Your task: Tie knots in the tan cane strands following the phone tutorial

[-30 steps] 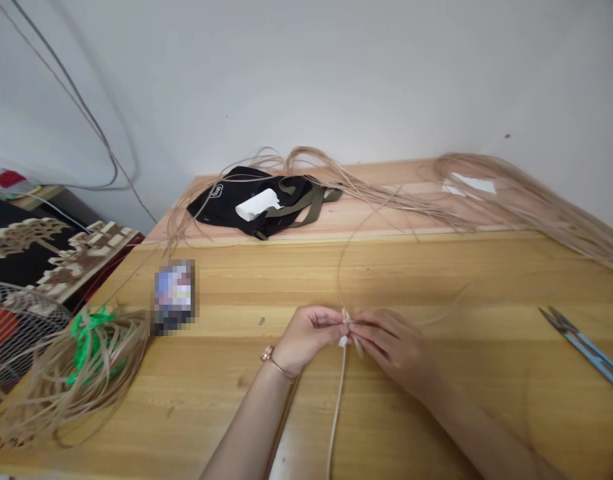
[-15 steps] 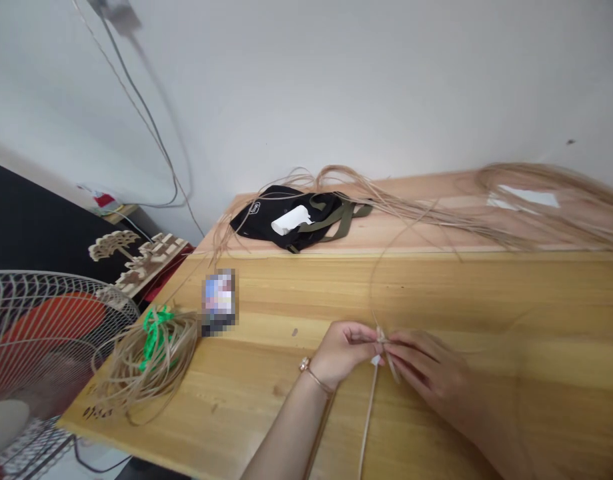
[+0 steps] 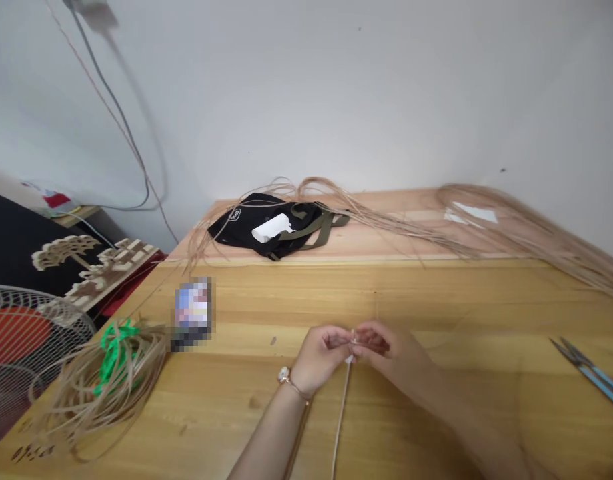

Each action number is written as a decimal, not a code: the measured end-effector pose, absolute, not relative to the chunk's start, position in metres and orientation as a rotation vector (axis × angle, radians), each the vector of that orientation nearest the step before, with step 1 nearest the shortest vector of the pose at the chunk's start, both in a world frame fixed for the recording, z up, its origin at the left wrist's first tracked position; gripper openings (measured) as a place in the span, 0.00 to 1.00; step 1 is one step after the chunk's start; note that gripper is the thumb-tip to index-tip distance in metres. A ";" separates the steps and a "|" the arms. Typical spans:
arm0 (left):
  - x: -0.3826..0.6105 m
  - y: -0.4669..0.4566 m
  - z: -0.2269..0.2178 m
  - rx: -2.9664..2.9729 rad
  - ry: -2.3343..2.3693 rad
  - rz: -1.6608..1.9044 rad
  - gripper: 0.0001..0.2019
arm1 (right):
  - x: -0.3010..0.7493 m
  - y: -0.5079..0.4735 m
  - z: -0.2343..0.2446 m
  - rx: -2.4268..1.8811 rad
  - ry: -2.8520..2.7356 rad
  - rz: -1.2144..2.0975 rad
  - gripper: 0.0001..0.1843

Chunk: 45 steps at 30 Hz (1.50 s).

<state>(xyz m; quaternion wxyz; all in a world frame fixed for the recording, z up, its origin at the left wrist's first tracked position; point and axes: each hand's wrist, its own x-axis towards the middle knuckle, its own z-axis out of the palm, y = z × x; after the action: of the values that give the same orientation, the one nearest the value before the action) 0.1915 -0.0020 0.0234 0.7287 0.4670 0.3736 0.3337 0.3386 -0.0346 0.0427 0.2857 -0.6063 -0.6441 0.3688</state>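
My left hand [image 3: 320, 360] wears a thin bracelet with a round ornament and pinches a small woven bit of pale rattan strips [image 3: 354, 339] between thumb and fingers. From below that grip a long rattan strip [image 3: 340, 420] trails toward the table's near edge, with a little white patch near its top. My right hand [image 3: 399, 357] meets the left at the same spot, fingers closed on a rattan strip. Its hold is partly hidden by the fingers and somewhat blurred. A faint thin end shows above the hands.
Blue-handled thread snips [image 3: 593, 377] lie at right. A rattan coil [image 3: 106, 393] tied with green string sits left, beside a blurred-out object [image 3: 192, 313] and a fan [image 3: 31, 360]. Behind are a black bag [image 3: 236, 230], white roll [image 3: 272, 229] and long rattan strips [image 3: 541, 223].
The view has turned right, bringing the snips into sight. My right hand has moved in against my left and turned, its fingers now curled over the woven bit.
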 end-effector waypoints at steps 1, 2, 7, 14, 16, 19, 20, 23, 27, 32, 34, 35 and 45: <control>0.192 -0.002 0.023 1.047 0.823 0.740 0.12 | 0.338 -0.032 0.044 -1.622 -1.706 1.043 0.09; 0.192 -0.002 0.023 1.071 0.828 0.748 0.12 | 0.338 -0.031 0.045 -1.618 -1.691 1.089 0.08; 0.193 -0.003 0.020 1.246 0.933 0.790 0.10 | 0.338 -0.026 0.038 -1.571 -1.621 1.162 0.10; 0.194 -0.002 0.017 1.206 0.977 0.816 0.10 | 0.336 -0.030 0.032 -1.533 -1.739 0.918 0.12; 0.194 -0.002 0.016 1.167 0.982 0.828 0.11 | 0.333 -0.032 0.034 -1.526 -1.784 0.786 0.13; 0.193 0.000 0.014 1.106 0.962 0.841 0.12 | 0.332 -0.033 0.035 -1.514 -1.790 0.744 0.14; 0.193 0.000 0.014 1.092 0.953 0.843 0.13 | 0.332 -0.033 0.035 -1.506 -1.769 0.763 0.13; 0.192 0.000 0.017 1.075 0.932 0.832 0.13 | 0.333 -0.033 0.033 -1.479 -1.619 0.899 0.12; 0.190 -0.001 0.024 1.029 0.894 0.797 0.12 | 0.335 -0.032 0.029 -1.423 -1.373 1.177 0.13; 0.188 -0.003 0.027 0.959 0.859 0.743 0.11 | 0.341 -0.032 0.031 -1.386 -1.275 1.378 0.11; 0.187 -0.004 0.026 0.958 0.854 0.725 0.11 | 0.344 -0.032 0.032 -1.399 -1.265 1.392 0.10; 0.187 -0.004 0.026 0.961 0.851 0.718 0.11 | 0.345 -0.032 0.032 -1.404 -1.278 1.376 0.10; 0.191 -0.005 0.027 0.980 0.864 0.739 0.12 | 0.347 -0.033 0.034 -1.509 -1.516 1.124 0.08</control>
<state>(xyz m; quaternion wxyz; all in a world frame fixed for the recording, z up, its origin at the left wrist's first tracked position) 0.1905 -0.0055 0.0266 0.7314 0.4453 0.3925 0.3357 0.3468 -0.0325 0.0342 0.3548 -0.5839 -0.5866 0.4349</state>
